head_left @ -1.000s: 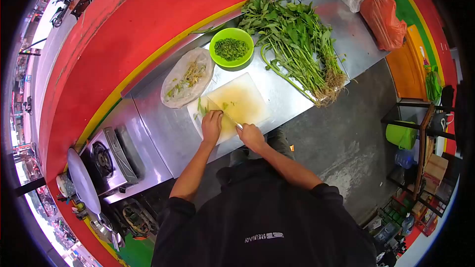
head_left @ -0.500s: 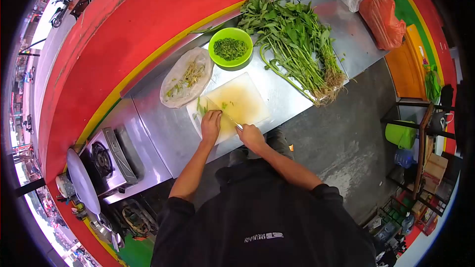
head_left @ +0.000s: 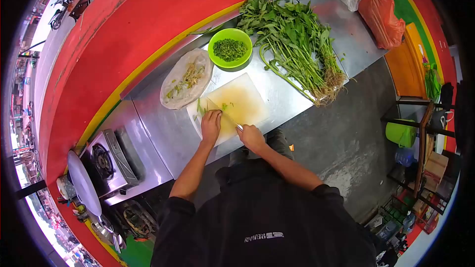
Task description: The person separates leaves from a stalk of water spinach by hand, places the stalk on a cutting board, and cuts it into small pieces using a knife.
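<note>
Left hand (head_left: 211,124) pinning green stems (head_left: 200,109) at cutting board's (head_left: 245,101) left edge, grip curled over them. Right hand's (head_left: 251,136) grip clasping knife (head_left: 230,120) beside them. Green bowl (head_left: 230,47) sitting beyond board; leafy bunch (head_left: 297,39) lying right of it.

Cutting board (head_left: 245,100): on the desk (head_left: 158,123), straight before the person.
Left hand (head_left: 211,123): on the board's left part, beside cut stems (head_left: 200,108).
Right hand (head_left: 251,136): at the board's near edge, holding the knife (head_left: 231,120).
Bowl (head_left: 230,48): behind the board.
Scrap bag (head_left: 186,79): left of the bowl.
Leafy stalks (head_left: 297,39): right of the bowl.
Gas stove (head_left: 106,160): far left.
</note>
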The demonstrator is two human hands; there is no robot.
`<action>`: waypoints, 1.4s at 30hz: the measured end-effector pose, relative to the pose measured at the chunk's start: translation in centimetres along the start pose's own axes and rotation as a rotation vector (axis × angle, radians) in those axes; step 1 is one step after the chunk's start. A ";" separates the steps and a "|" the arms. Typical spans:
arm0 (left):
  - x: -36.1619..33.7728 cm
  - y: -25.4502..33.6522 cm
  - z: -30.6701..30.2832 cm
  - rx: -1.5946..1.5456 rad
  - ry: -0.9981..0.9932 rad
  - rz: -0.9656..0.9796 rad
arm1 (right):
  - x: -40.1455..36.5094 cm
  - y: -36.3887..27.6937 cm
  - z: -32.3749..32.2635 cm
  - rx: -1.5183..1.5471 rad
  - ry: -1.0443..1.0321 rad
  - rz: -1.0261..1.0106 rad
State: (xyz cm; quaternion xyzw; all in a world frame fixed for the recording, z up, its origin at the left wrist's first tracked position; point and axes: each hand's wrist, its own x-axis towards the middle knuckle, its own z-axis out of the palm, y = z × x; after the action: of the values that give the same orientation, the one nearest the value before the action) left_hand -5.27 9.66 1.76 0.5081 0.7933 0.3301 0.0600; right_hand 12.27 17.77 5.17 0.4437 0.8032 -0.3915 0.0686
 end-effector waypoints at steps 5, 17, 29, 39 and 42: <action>0.0 0.3 -0.4 0.023 -0.006 0.089 | 0.5 0.7 0.7 -0.029 -0.001 -0.005; 0.1 0.1 -0.2 -0.065 0.025 0.033 | -0.2 0.2 0.4 -0.015 0.023 0.036; 0.0 0.4 -0.2 -0.068 0.007 -0.040 | 0.1 0.1 0.1 -0.004 -0.051 0.006; -0.2 0.4 -1.1 -0.042 -0.035 0.070 | 1.1 -0.8 0.1 0.002 -0.025 0.004; -0.3 0.1 -0.7 -0.062 -0.015 0.041 | 0.4 -0.2 0.2 0.009 -0.018 0.000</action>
State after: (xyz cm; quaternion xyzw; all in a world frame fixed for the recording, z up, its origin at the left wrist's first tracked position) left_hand -5.34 9.08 2.29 0.5245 0.7717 0.3517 0.0752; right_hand 11.87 17.84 4.99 0.4402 0.8009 -0.3990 0.0741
